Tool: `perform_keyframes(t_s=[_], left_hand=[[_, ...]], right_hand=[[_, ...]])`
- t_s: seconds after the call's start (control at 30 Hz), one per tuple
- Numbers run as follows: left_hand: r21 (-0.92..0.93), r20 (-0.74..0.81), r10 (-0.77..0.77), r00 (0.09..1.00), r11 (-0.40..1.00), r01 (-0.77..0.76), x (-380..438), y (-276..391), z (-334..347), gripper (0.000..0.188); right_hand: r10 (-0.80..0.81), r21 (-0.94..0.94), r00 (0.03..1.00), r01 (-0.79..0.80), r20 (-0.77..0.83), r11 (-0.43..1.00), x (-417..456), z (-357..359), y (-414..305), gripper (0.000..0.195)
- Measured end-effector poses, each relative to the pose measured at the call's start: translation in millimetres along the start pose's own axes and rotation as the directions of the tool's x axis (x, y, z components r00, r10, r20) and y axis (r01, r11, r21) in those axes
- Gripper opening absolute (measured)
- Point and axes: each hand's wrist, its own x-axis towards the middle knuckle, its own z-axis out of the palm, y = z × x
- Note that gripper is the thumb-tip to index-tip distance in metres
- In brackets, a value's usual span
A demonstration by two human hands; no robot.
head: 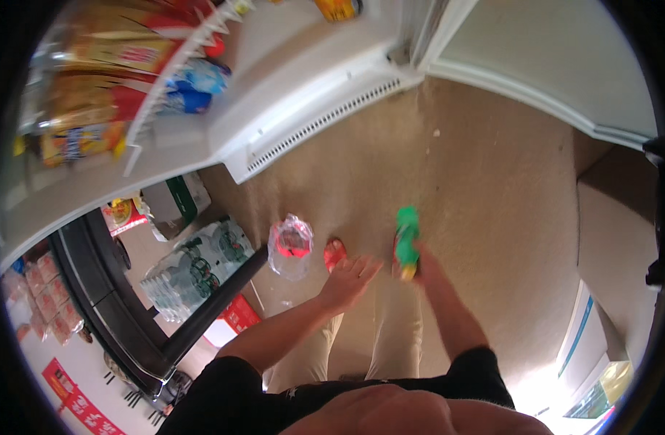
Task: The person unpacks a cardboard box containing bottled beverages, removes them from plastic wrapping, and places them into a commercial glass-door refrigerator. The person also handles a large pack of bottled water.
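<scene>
My right hand (426,265) grips a green bottle-like container (407,239) with a yellow end, held over the floor. Motion blur hides its finer shape. Held out in front of me with nothing in it, my left hand (349,278) has its fingers extended, a short way left of the green container. Below are my feet, one in a red sandal (335,254). Ahead stands an open upright refrigerator cabinet (310,103). Its wire shelf (172,70) carries yellow-and-red packages (106,70) and blue packages (196,81).
A red container in clear plastic (292,244) sits on the brown floor (490,206). To the left are a shrink-wrapped pack of bottles (202,266), a cardboard box (177,204) and a black frame (120,304). The cabinet's door (544,60) stands swung out at upper right. Boxes (604,228) line the right.
</scene>
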Motion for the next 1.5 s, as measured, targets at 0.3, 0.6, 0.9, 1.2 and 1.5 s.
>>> perform_keyframes(t_s=[0.3,0.6,0.9,1.2,1.5], left_hand=[[-0.169,0.007,0.334,0.942,0.929,-0.328,-3.5,12.2,-135.4,0.06],[-0.592,-0.639,-0.313,0.702,0.784,-0.189,92.2,47.4,-333.4,0.046],[-0.459,-0.778,-0.142,0.612,0.794,-0.399,177.8,35.7,-425.4,0.037],[-0.515,-0.766,-0.306,0.566,0.818,-0.255,231.5,-1.2,-456.0,0.051],[-0.601,-0.74,-0.334,0.584,0.718,-0.352,238.1,-9.0,-458.4,0.054]], right_hand=[[-0.022,0.022,0.805,0.011,0.593,1.0,-189.0,130.5,41.2,0.05],[0.389,-0.453,0.862,-0.219,0.326,0.864,-134.9,64.9,182.0,0.037],[0.45,-0.513,0.862,-0.285,0.233,0.81,-122.6,76.4,180.8,0.033],[0.449,-0.484,0.842,-0.272,0.298,0.832,-120.7,80.5,180.5,0.031],[0.446,-0.483,0.838,-0.263,0.315,0.835,-113.7,81.8,180.1,0.036]])
